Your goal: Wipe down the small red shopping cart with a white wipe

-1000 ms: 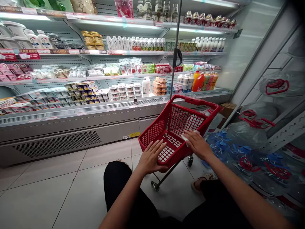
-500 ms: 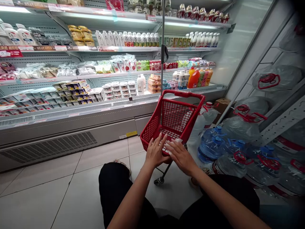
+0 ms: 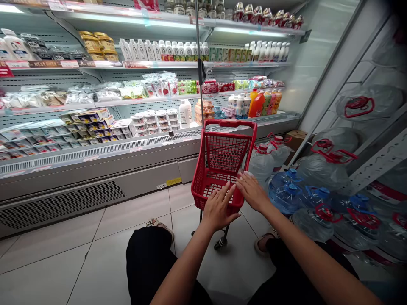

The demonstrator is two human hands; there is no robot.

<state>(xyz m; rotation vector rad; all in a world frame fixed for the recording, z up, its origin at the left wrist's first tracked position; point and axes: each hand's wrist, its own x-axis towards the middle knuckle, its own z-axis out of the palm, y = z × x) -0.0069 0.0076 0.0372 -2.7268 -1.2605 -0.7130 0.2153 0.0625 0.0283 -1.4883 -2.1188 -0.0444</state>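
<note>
A small red mesh shopping cart (image 3: 222, 156) stands on the tiled floor in front of me, its tall pole (image 3: 199, 63) rising at the far end. My left hand (image 3: 219, 208) lies flat, fingers apart, on the outside of the cart's near wall. My right hand (image 3: 252, 191) rests on the near right corner of the rim, pressing a white cloth (image 3: 249, 173) of which only a sliver shows at the fingertips. My knees in black trousers are below the cart.
An open chiller (image 3: 95, 148) with shelves of dairy packs, bottles and cups runs along the left and back. Large water jugs (image 3: 286, 192) with blue and red caps lie stacked on the floor right of the cart. A metal rack (image 3: 375, 165) stands at right.
The cart has swung round and shifted left, now end-on to me. My hands moved from its side wall to its near end, the right hand sliding across with the cloth.
</note>
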